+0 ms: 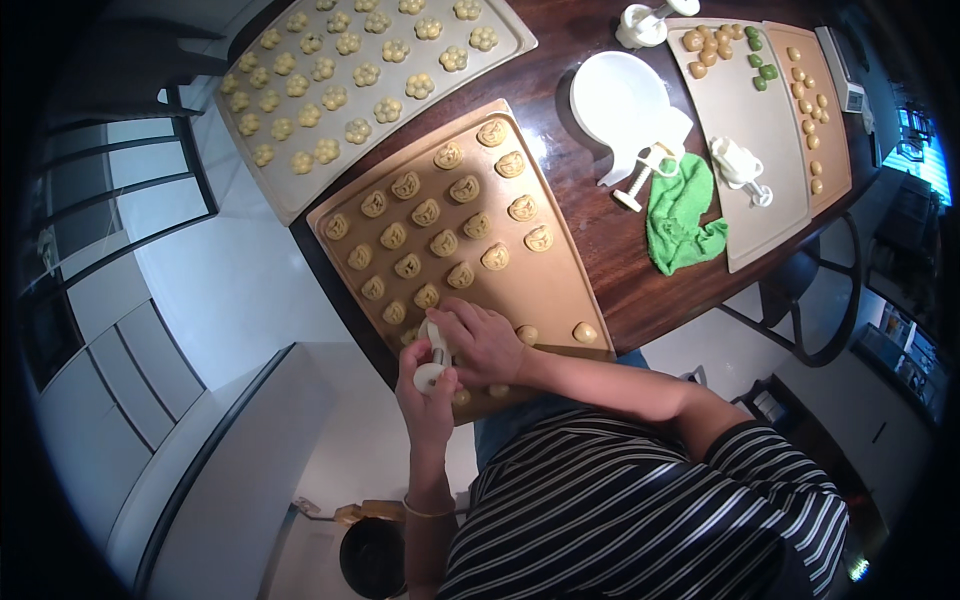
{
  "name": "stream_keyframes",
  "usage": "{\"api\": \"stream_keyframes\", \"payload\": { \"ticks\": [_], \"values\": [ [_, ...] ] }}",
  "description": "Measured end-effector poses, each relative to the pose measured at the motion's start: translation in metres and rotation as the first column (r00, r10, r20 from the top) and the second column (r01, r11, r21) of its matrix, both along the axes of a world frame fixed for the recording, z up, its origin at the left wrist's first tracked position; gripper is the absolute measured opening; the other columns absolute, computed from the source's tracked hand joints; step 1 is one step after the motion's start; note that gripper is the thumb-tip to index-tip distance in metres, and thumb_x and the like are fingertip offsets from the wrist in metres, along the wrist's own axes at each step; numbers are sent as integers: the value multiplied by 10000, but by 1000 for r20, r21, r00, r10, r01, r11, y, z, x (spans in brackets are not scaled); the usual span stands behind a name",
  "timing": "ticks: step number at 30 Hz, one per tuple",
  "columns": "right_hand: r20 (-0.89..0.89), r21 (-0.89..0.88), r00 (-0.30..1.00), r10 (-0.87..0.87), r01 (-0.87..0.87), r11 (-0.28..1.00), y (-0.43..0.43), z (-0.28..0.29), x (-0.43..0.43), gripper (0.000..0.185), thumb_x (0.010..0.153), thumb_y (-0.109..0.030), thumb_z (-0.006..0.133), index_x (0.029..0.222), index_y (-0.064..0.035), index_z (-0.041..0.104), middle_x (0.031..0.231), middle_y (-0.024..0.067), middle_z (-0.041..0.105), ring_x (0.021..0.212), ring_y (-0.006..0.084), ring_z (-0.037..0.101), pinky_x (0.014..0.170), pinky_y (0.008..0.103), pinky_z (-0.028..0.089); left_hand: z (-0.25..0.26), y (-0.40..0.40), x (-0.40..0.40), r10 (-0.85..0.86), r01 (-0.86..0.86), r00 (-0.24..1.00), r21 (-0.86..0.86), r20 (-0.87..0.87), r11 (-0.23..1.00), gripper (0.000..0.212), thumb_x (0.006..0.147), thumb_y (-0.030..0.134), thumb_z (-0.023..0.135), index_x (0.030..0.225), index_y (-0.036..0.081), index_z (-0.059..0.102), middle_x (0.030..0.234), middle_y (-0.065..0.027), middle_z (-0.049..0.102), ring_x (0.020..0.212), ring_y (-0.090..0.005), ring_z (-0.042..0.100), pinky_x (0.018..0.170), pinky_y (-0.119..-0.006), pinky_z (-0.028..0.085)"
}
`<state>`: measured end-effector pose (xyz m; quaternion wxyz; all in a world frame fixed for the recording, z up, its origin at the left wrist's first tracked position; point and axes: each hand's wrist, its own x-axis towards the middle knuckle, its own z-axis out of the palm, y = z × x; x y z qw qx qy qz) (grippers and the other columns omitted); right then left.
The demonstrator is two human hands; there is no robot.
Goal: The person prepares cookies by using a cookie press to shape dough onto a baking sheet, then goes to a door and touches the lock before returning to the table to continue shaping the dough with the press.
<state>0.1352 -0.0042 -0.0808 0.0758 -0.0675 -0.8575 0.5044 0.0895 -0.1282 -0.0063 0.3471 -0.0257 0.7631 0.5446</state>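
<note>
Both hands are on a white plastic plunger mould (430, 379) at the near left of a gold baking tray (540, 300). My left hand (426, 401) grips the round plunger end with fingers and thumb. My right hand (480, 341) is wrapped around the mould's body, hiding most of it. Rows of pressed dough pieces (443, 242) with a stamped pattern cover the tray's far and left parts. Smooth dough balls lie near the right forearm, one of them (584, 332) by the tray's right corner. What is under the mould is hidden.
A grey tray (409, 66) of flower-shaped dough pieces overhangs the dark wooden table (577, 232). Rightwards are a white bowl (616, 94), a plunger (637, 184), a green cloth (679, 217), another mould (739, 169) and trays with brown and green dough balls (766, 71).
</note>
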Motion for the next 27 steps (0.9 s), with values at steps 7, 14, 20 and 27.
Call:
{"api": "stream_keyframes", "payload": {
  "ticks": [7, 14, 20, 27],
  "values": [
    [24, 75, 999, 30, -32, 997, -12, -19, -8, 610, 669, -328, 647, 1167, -12, 492, 1040, 126, 521, 835, 264, 585, 641, 347, 484, 5, 3, 1, 45, -46, 992, 3, 118, 999, 386, 856, 264, 519, 1117, 5, 405, 855, -80, 511, 606, -122, 558, 511, -200, 415],
    [20, 158, 996, 91, -93, 983, -10, -28, -8, 557, 658, -324, 633, 1105, -10, 520, 1001, 115, 520, 813, 239, 574, 626, 329, 477, 5, 4, 4, 106, -111, 980, 17, 166, 994, 402, 866, 291, 521, 1134, 20, 393, 859, -86, 511, 652, -152, 582, 508, -209, 427],
    [2, 82, 997, 83, -83, 993, -9, -27, -10, 640, 601, -335, 685, 1126, -19, 503, 1010, 110, 491, 813, 253, 568, 638, 361, 481, 13, 16, -8, -182, 91, 906, -243, -383, 966, 212, 856, 198, 531, 897, -9, 505, 785, -103, 514, 618, -151, 511, 511, -255, 390],
    [3, 43, 998, 67, -67, 997, -7, -28, -11, 641, 578, -345, 710, 1107, -43, 510, 974, 93, 488, 806, 243, 574, 629, 353, 483, 11, 39, -25, -242, 51, 901, -465, -361, 884, 245, 864, 72, 466, 664, -68, 481, 559, -91, 461, 532, -142, 438, 492, -301, 332]
  ]
}}
